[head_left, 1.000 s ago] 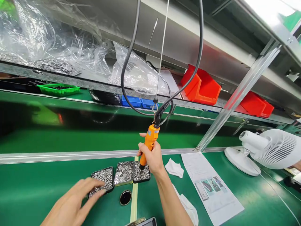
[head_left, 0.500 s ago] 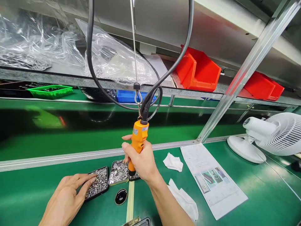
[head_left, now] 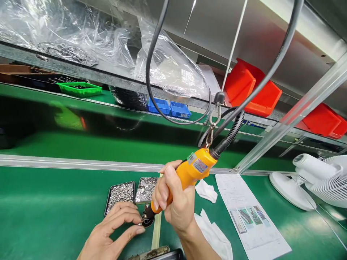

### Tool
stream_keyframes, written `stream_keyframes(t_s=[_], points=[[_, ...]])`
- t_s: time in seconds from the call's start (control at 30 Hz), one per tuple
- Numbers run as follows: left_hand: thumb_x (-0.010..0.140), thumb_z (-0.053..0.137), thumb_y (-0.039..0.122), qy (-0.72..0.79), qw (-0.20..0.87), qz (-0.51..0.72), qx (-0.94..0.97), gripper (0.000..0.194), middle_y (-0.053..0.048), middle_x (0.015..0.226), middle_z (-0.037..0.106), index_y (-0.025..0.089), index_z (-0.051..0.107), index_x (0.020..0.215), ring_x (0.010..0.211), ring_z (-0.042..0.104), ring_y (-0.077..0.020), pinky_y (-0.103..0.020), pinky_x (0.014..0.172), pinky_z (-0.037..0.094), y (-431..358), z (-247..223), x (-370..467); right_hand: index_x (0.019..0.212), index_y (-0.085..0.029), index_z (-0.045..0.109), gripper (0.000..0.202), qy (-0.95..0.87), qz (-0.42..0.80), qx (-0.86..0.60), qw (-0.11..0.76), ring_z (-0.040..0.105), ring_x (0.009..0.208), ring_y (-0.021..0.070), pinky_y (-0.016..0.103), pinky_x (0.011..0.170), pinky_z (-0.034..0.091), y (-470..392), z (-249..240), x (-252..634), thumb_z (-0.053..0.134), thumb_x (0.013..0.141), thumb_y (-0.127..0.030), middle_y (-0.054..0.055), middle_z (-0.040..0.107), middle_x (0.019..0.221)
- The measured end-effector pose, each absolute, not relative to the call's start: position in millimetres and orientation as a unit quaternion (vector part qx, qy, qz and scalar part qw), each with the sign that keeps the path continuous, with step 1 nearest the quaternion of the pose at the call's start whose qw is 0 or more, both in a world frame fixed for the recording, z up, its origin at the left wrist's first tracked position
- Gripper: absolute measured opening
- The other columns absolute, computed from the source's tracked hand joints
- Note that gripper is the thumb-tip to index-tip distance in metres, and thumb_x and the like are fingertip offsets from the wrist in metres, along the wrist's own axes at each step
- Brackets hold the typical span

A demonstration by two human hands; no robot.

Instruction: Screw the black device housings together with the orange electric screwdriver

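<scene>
My right hand (head_left: pixel 176 198) is wrapped round an orange electric screwdriver (head_left: pixel 193 168), tilted with its black tip down to the left. It hangs from a cable and a metal hook. The fingertips of my left hand (head_left: pixel 116 227) pinch a small shiny metal part (head_left: pixel 140 223) beside the tip. Under the tip lies a round black dish (head_left: pixel 148 221), partly hidden. Behind my left hand is a black tray of small metal parts (head_left: pixel 121 194); a second tray with washer-like pieces (head_left: pixel 145 189) stands next to it.
White cloths (head_left: pixel 214 234) and a printed sheet (head_left: pixel 251 216) lie to the right, near a white fan (head_left: pixel 325 177). A dark-edged object (head_left: pixel 173 255) is at the bottom edge. Red bins (head_left: pixel 255 86) and plastic bags sit on the shelf above.
The screwdriver has tilted and its tip has moved down over the round dish. My left hand has left the tray of small parts and come to the tip with a part. The view has shifted.
</scene>
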State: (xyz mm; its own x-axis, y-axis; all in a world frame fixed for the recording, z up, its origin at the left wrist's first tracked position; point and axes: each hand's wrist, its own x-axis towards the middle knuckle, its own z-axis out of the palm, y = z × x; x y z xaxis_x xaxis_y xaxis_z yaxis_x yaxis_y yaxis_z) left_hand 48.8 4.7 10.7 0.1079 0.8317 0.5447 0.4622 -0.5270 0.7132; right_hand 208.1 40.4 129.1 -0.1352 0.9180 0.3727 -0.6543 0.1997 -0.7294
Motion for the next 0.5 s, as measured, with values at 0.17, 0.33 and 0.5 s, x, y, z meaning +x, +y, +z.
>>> stream_keyframes(t_s=[0.17, 0.33, 0.5], points=[[0.084, 0.078, 0.045, 0.459, 0.226, 0.501, 0.698, 0.016, 0.005, 0.088, 0.073, 0.031, 0.073, 0.079, 0.090, 0.069, -0.0101, -0.010, 0.085, 0.053, 4.0, 11.3, 45.1, 0.092, -0.020, 0.055, 0.026, -0.452, 0.617, -0.135, 0.630, 0.032, 0.035, 0.0011, 0.013, 0.038, 0.040, 35.4, 124.0, 203.5, 0.066, 0.099, -0.042, -0.013, 0.040, 0.050], [0.084, 0.078, 0.042, 0.458, 0.240, 0.501, 0.694, 0.013, 0.005, 0.089, 0.073, 0.031, 0.074, 0.079, 0.092, 0.070, -0.0105, -0.009, 0.086, 0.053, 3.6, 5.3, 46.7, 0.091, -0.020, 0.053, 0.026, -0.458, 0.616, -0.130, 0.627, 0.033, 0.037, 0.0011, 0.012, 0.040, 0.040, 32.6, 121.3, 201.0, 0.065, 0.100, -0.040, -0.013, 0.040, 0.051], [0.089, 0.073, 0.037, 0.432, 0.218, 0.503, 0.716, 0.010, 0.004, 0.089, 0.074, 0.029, 0.074, 0.082, 0.094, 0.070, -0.0119, -0.012, 0.088, 0.055, 5.6, 3.9, 48.2, 0.092, -0.019, 0.053, 0.029, -0.466, 0.618, -0.147, 0.616, 0.034, 0.038, 0.0006, 0.012, 0.041, 0.039, 28.1, 118.2, 197.1, 0.068, 0.098, -0.043, -0.013, 0.041, 0.053]])
